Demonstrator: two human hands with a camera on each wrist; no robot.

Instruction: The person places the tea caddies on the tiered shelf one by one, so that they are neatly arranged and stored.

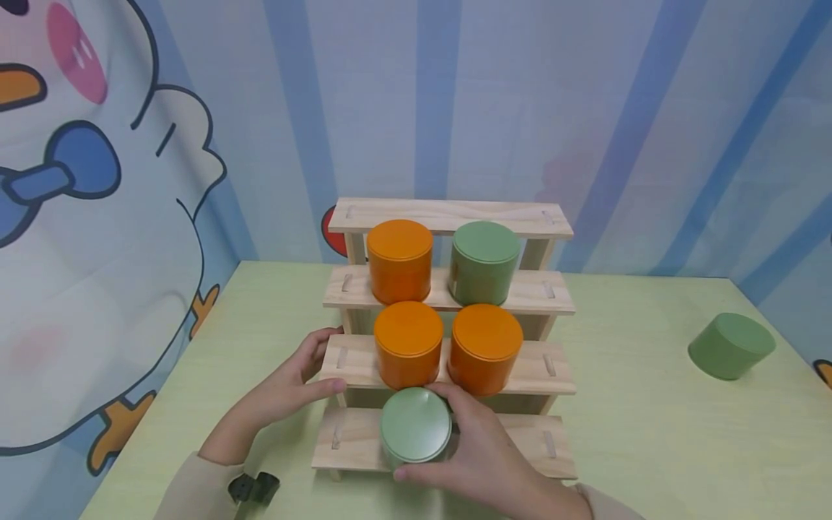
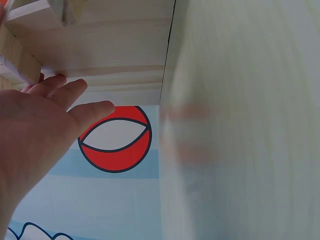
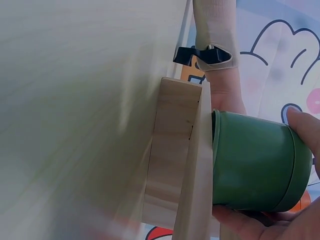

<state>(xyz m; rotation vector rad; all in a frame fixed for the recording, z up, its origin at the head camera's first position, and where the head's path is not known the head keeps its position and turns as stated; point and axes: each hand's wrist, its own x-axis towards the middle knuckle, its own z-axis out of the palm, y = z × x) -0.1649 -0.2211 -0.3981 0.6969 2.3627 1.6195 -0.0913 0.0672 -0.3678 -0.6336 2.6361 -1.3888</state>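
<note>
A four-step wooden display stand (image 1: 448, 217) fills the middle of the head view. My right hand (image 1: 490, 451) grips a green round tin (image 1: 416, 426) on the lowest step, thumb at its front and fingers at its far side. The right wrist view has this green tin (image 3: 260, 160) upright, its base at the step board (image 3: 197, 165). With my left hand (image 1: 282, 390) I hold the left end of the second step, thumb toward the front, fingers behind. From the left wrist, the left hand (image 2: 40, 122) reaches in beside the stand's wooden support (image 2: 20, 55).
Two orange tins (image 1: 408, 347) (image 1: 484, 350) stand on the second step. Above them are another orange tin (image 1: 399, 261) and a green tin (image 1: 484, 263). A further green tin (image 1: 731, 347) sits on the table (image 1: 640, 433) at right. A printed curtain (image 1: 520, 94) hangs behind.
</note>
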